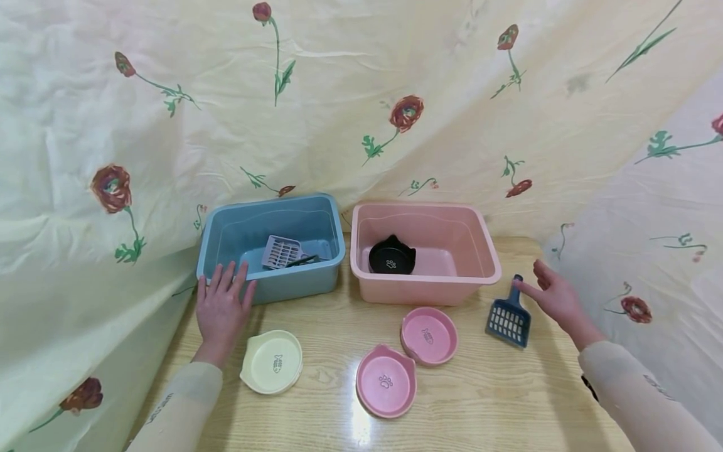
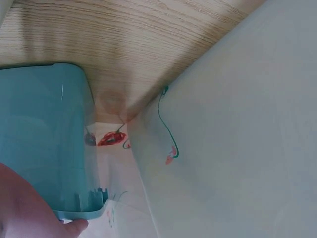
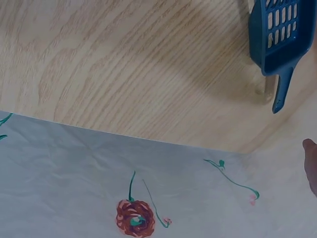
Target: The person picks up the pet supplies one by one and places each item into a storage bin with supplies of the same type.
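At the front left of the blue bin (image 1: 299,285), my left hand (image 1: 221,307) has its fingers spread and reaching over the rim; the left wrist view shows that hand (image 2: 29,208) against the bin's edge. Inside the bin lie a pale lilac slotted litter scoop (image 1: 282,252) and a dark green piece, partly hidden by the front wall. On the right, my right hand (image 1: 559,301) hovers with spread fingers beside the handle of a dark blue litter scoop (image 1: 509,321). In the right wrist view a fingertip (image 3: 310,166) stands apart from that scoop's handle (image 3: 282,91).
A pink bin (image 1: 423,290) holds a black cat-shaped bowl (image 1: 391,256). In front are a cream cat-eared bowl (image 1: 272,362) and two pink bowls, one nearer (image 1: 386,381) and one farther (image 1: 429,336). Floral cloth (image 1: 339,125) hangs behind and beside the wooden table (image 1: 322,408).
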{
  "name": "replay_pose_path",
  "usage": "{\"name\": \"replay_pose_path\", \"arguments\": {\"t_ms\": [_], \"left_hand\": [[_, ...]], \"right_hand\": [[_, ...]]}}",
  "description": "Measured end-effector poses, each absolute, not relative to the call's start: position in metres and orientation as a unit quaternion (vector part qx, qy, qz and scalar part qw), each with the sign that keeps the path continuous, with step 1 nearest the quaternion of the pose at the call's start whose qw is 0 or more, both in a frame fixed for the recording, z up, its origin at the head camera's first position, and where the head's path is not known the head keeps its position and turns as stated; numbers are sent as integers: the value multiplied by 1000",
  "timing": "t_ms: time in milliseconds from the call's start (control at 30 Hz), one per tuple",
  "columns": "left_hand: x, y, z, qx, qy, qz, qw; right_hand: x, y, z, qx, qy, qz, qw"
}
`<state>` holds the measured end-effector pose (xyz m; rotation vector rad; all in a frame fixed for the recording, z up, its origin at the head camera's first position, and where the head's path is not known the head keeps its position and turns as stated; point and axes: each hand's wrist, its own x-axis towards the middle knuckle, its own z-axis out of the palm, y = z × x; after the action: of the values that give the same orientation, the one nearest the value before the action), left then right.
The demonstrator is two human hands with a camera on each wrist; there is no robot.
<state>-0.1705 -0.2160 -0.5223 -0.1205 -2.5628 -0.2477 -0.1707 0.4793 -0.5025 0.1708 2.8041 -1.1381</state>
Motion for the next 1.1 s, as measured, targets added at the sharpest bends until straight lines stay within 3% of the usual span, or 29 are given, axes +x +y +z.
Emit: {"name": "replay_pose_path", "arguments": {"t_ms": [567,1100], "left_hand": [[-170,-215,-523,-49,-953,-100,283],[-171,-216,-524,-42,-956,-104,271]], "right_hand": [[-163,502,-514,26,950,-282,131],[-159,515,-529,-27,966,-213,148]]}}
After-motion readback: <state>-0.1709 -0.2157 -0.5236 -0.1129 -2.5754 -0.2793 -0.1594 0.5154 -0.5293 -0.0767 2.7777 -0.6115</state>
